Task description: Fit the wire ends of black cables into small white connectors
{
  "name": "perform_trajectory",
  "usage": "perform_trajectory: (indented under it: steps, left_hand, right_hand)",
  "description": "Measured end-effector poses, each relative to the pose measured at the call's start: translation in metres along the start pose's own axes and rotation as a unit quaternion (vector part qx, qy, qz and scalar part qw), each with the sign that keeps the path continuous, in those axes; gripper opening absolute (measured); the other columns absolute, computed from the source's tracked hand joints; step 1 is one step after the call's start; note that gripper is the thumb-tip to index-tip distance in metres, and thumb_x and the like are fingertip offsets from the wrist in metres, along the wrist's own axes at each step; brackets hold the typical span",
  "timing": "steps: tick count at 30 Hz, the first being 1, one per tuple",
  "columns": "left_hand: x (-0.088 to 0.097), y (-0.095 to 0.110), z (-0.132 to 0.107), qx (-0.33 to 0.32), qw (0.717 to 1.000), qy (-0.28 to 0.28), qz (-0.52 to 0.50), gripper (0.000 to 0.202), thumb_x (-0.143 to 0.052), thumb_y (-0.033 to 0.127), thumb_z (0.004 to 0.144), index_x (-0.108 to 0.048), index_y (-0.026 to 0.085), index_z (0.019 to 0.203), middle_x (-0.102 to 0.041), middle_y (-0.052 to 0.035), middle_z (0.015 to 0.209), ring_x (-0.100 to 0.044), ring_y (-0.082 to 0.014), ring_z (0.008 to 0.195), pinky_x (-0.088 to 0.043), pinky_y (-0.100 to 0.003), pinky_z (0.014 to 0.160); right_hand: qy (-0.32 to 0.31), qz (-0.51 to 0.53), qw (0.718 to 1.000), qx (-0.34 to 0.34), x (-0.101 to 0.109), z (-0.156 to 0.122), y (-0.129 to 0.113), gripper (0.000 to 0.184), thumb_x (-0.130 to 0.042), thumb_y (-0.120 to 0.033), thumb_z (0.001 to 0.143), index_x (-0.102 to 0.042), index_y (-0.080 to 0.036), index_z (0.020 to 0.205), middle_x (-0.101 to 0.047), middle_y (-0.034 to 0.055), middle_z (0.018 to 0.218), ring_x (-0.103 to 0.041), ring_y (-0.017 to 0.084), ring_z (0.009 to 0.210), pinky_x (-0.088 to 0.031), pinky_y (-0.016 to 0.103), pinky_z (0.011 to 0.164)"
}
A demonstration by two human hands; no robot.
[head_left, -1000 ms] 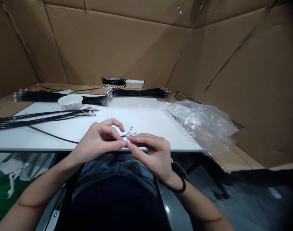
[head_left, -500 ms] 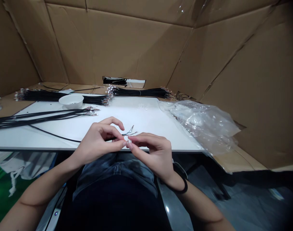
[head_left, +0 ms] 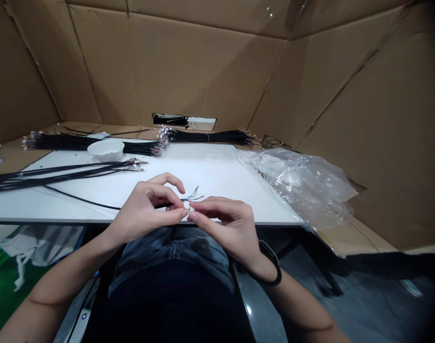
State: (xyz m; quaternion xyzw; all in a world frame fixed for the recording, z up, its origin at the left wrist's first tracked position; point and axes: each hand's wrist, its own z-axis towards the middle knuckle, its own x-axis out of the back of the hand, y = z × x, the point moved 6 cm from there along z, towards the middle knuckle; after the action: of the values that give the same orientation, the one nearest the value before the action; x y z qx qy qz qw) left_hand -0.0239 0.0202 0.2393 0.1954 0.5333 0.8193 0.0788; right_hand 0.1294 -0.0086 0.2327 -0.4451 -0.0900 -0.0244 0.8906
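Above the front edge of the white table [head_left: 217, 174], my left hand [head_left: 146, 204] is closed on the end of a black cable [head_left: 84, 202]. Thin loose wires [head_left: 194, 196] fan out beyond its fingers. My right hand [head_left: 227, 219] pinches a small white connector [head_left: 191, 208] between thumb and index finger. The two sets of fingertips almost meet at the connector. Whether a wire sits inside the connector is too small to tell. The cable trails away to the left across the table.
Bundles of black cables lie at the left [head_left: 60, 174], back left [head_left: 67, 142] and back [head_left: 210, 136]. A white bowl [head_left: 106, 151] with small dark bits stands among them. Clear plastic bags [head_left: 303, 181] cover the right side. Cardboard walls [head_left: 203, 66] enclose the table.
Hardly anything differs. My right hand and wrist have shifted very slightly, while the connector stays in its pinch. My left hand keeps its hold on the cable.
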Motion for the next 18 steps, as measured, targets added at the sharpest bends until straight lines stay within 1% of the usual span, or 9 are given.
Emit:
perform_trajectory:
  steps: [3,7,13,15,18]
  left_hand:
    - [-0.0003,0.0,0.0003,-0.002,1.0,-0.004,0.01,0.008,-0.076,0.014,0.07,-0.071,0.013,0.063,-0.058,-0.0012,0.093,-0.058,-0.0025,0.063,-0.049,-0.012,0.059]
    - [-0.0006,0.0,0.001,-0.003,1.0,-0.012,0.018,0.008,-0.076,0.016,0.07,-0.071,0.013,0.064,-0.058,-0.0022,0.094,-0.059,-0.0033,0.064,-0.049,-0.013,0.059]
    - [-0.0025,0.0011,0.0009,-0.016,0.999,-0.041,0.011,0.006,-0.074,0.017,0.072,-0.071,0.012,0.07,-0.056,-0.0038,0.101,-0.056,-0.0014,0.058,-0.053,-0.017,0.061]
    - [-0.0025,0.0014,0.001,-0.024,0.998,-0.046,0.023,0.009,-0.074,0.018,0.074,-0.07,0.011,0.069,-0.055,-0.0045,0.104,-0.058,-0.0025,0.061,-0.054,-0.017,0.063]
    - [-0.0018,0.0023,0.0015,-0.039,0.997,-0.044,0.052,0.011,-0.073,0.018,0.075,-0.068,0.012,0.067,-0.055,-0.0056,0.106,-0.061,-0.0062,0.071,-0.054,-0.017,0.065]
  right_hand:
    - [-0.012,0.017,0.999,-0.033,-0.0002,0.0007,0.0042,0.009,-0.078,-0.017,0.075,-0.081,-0.02,0.083,-0.079,0.0059,0.081,-0.075,0.017,0.071,-0.062,0.022,0.063]
    - [-0.019,0.027,0.999,-0.041,-0.0003,0.0012,0.0062,0.01,-0.079,-0.018,0.075,-0.082,-0.019,0.084,-0.079,0.006,0.081,-0.075,0.017,0.072,-0.062,0.021,0.064]
    - [-0.026,0.028,0.997,-0.063,-0.0021,0.0017,0.0081,0.012,-0.079,-0.02,0.075,-0.082,-0.019,0.087,-0.079,0.0071,0.085,-0.075,0.017,0.074,-0.062,0.021,0.065]
    - [-0.024,0.03,0.997,-0.07,-0.0019,0.0017,0.0084,0.012,-0.08,-0.02,0.075,-0.082,-0.019,0.086,-0.079,0.0072,0.084,-0.075,0.018,0.074,-0.062,0.021,0.065]
    - [-0.018,0.033,0.996,-0.078,-0.0006,0.0017,0.0095,0.011,-0.081,-0.021,0.073,-0.081,-0.019,0.084,-0.079,0.0067,0.083,-0.075,0.018,0.073,-0.062,0.022,0.065]
